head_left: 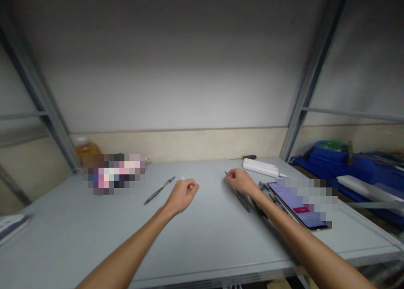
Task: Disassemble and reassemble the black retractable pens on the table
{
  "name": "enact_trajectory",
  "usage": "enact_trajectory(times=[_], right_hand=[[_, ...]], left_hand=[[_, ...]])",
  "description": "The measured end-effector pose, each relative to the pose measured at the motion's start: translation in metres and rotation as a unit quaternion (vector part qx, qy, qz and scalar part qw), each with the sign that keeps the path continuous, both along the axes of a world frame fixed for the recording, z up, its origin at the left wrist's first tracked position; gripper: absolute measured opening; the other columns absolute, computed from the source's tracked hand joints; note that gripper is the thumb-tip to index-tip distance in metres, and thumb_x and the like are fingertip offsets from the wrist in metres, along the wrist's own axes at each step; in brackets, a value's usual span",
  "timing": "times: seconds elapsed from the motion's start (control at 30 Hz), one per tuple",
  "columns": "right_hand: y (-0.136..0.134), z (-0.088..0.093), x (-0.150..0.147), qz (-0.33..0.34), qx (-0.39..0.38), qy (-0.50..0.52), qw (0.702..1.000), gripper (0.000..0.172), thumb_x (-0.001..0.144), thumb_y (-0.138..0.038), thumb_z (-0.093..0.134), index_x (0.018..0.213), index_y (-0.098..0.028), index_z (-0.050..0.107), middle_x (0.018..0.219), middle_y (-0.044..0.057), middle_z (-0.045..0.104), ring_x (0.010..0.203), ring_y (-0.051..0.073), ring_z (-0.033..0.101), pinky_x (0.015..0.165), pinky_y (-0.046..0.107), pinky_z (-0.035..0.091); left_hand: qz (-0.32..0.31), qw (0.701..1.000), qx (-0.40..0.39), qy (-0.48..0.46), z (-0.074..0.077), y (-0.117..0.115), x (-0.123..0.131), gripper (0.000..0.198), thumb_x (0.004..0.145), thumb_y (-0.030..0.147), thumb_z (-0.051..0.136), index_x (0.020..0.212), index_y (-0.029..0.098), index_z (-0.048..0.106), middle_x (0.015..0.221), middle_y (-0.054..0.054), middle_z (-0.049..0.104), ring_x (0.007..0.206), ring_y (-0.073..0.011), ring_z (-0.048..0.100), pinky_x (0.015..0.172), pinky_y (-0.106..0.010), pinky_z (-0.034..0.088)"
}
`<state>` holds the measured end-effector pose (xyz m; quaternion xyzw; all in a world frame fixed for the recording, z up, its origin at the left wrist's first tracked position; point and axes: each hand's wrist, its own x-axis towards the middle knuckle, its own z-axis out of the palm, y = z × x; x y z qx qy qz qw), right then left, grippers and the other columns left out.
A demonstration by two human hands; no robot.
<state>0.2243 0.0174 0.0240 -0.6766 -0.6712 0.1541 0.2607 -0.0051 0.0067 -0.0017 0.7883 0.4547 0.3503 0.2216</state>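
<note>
My right hand [241,181] pinches a dark pen [243,203] between thumb and fingertips. One end pokes out past the fingertips, and the other slants down toward the front right under the hand. My left hand [182,195] rests on the tabletop in a loose fist, with nothing showing in its curled fingers. Just left of that fist, a grey pen [159,191] lies diagonally, apart from the hand. Several more dark pens [272,196] lie bunched beside the right forearm, which partly hides them.
A phone [299,209] with a lit screen, partly pixelated, lies right of the pens. Behind are a white power strip [260,168] and a screwdriver [249,157]. A pixelated item [115,173] and an amber bottle [86,152] stand back left. Metal posts [311,80] flank the grey table [195,247].
</note>
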Motion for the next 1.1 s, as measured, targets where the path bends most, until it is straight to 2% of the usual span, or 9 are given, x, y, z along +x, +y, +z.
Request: enact_trajectory(times=[0.03,0.13,0.27,0.47,0.67,1.1], right_hand=[[-0.002,0.0,0.002,-0.016,0.003,-0.053,0.998,0.011,0.07,-0.025,0.057,0.066,-0.016,0.06,0.064,0.005,0.061,0.066,0.016,0.056,0.059,0.025,0.036],[-0.009,0.0,0.004,-0.052,-0.006,-0.172,0.984,0.019,0.071,-0.033,0.059,0.081,-0.018,0.063,0.086,0.011,0.064,0.084,0.023,0.057,0.066,0.029,0.037],[-0.016,-0.001,0.006,-0.062,0.005,-0.255,0.965,0.025,0.074,-0.038,0.057,0.087,-0.017,0.061,0.093,0.014,0.063,0.099,0.028,0.049,0.074,0.035,0.037],[-0.016,-0.005,0.012,-0.056,0.009,-0.259,0.964,0.033,0.077,-0.045,0.05,0.085,-0.016,0.062,0.095,0.014,0.062,0.098,0.03,0.049,0.074,0.038,0.036],[-0.018,-0.002,0.01,-0.048,0.012,-0.269,0.962,0.027,0.078,-0.033,0.046,0.081,-0.014,0.065,0.088,0.015,0.065,0.094,0.029,0.053,0.073,0.038,0.036],[-0.018,0.007,0.019,-0.062,-0.013,-0.305,0.95,0.024,0.075,-0.02,0.046,0.083,-0.01,0.067,0.085,0.02,0.064,0.098,0.032,0.051,0.075,0.04,0.035]], left_hand=[[-0.001,1.0,0.0,-0.001,0.0,0.0,0.0,0.031,0.079,0.035,0.042,0.06,0.014,0.055,0.047,0.005,0.039,0.046,-0.0084,0.033,0.048,-0.021,0.022],[0.001,1.0,0.0,0.001,0.0,0.0,-0.001,0.031,0.078,0.036,0.042,0.06,0.014,0.055,0.047,0.005,0.039,0.046,-0.0085,0.033,0.048,-0.021,0.023],[0.003,1.0,0.0,0.004,0.002,-0.001,0.0,0.032,0.078,0.037,0.042,0.06,0.014,0.055,0.047,0.004,0.04,0.046,-0.0088,0.034,0.048,-0.021,0.023],[0.0,1.0,0.002,0.007,0.001,0.0,0.0,0.032,0.078,0.036,0.042,0.06,0.014,0.055,0.048,0.005,0.04,0.046,-0.0086,0.034,0.048,-0.021,0.024],[0.001,1.0,0.004,0.009,-0.002,0.001,0.0,0.032,0.078,0.036,0.042,0.061,0.014,0.057,0.047,0.004,0.04,0.046,-0.0086,0.034,0.048,-0.021,0.023],[-0.004,1.0,0.013,0.017,0.0,0.0,-0.001,0.03,0.079,0.034,0.041,0.06,0.015,0.055,0.048,0.004,0.041,0.046,-0.0084,0.034,0.048,-0.02,0.024]])
